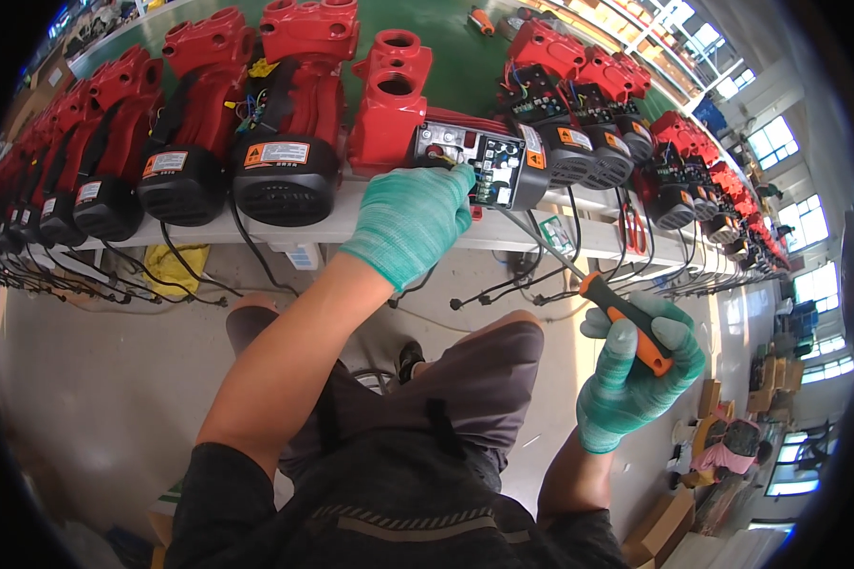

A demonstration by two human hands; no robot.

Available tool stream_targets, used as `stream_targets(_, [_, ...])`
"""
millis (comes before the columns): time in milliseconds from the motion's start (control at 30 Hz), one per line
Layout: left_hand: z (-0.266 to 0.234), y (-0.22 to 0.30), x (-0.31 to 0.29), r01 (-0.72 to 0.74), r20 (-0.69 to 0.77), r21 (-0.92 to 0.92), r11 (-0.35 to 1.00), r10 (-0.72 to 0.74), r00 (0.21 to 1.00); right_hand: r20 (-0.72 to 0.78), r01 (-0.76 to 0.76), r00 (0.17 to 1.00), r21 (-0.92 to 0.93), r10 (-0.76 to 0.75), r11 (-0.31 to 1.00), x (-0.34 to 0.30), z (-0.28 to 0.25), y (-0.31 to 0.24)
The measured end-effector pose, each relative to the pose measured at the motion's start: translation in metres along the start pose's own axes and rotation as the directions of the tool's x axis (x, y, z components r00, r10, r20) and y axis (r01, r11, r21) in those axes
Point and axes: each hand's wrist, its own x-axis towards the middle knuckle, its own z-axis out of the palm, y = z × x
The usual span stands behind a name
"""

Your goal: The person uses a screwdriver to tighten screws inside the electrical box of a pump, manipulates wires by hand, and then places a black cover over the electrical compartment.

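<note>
Steadying the open black terminal box (484,163) of the red cast pump (389,100) at the front edge of the pale workbench (351,226), we have our left hand (413,223), in a green knit glove, reaching up so that its fingertips pinch at the small wires and connectors inside the box; how tightly they close on a wire we cannot tell, since the fingers hide it. Our right hand (636,375), gloved the same, is wrapped firmly around the orange and black handle of a long-shafted screwdriver (598,299), whose thin steel shaft slants up toward the box with its tip just beside the lower edge of the circuit board.

To do this well, in our judgement, we should hold the wire end still in its terminal before the driver tip lands, then bring the shaft square to the screw so it does not slip onto the board. Light pressure and a slow turn should suit such small screws.

Rows of finished red and black pumps (285,142) stand to either side along the bench, their black cords (503,289) hanging over the edge toward the grey floor (85,379).
</note>
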Motion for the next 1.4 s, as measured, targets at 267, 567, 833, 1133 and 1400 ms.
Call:
stream_targets(267, [-0.001, -0.001, -0.001, 0.014, 0.03, 0.0, 1.0, -0.014, 0.999, 0.017, -0.011, 1.0, -0.023, 0.011, 1.0, -0.007, 0.0, 0.003])
stream_targets(567, [-0.002, 0.001, 0.001, 0.031, 0.07, 0.053, 0.998, -0.035, 0.997, 0.048, -0.007, 0.999, 0.021, 0.005, 1.0, -0.01, 0.002, 0.005])
stream_targets(833, [0.0, 0.0, 0.0, 0.024, 0.048, 0.07, 0.997, -0.028, 0.998, 0.093, 0.12, 0.99, -0.157, -0.106, 0.98, -0.011, -0.005, 0.007])
stream_targets(1133, [0.0, -0.001, 0.0, 0.027, 0.044, 0.072, 0.997, -0.03, 0.999, 0.056, 0.105, 0.994, -0.139, -0.098, 0.985, -0.014, 0.0, 0.004])
stream_targets(1400, [0.001, -0.001, 0.001, 0.021, 0.053, 0.091, 0.996, -0.026, 0.998, 0.131, 0.151, 0.983, -0.214, -0.125, 0.965, -0.008, 0.0, -0.009])
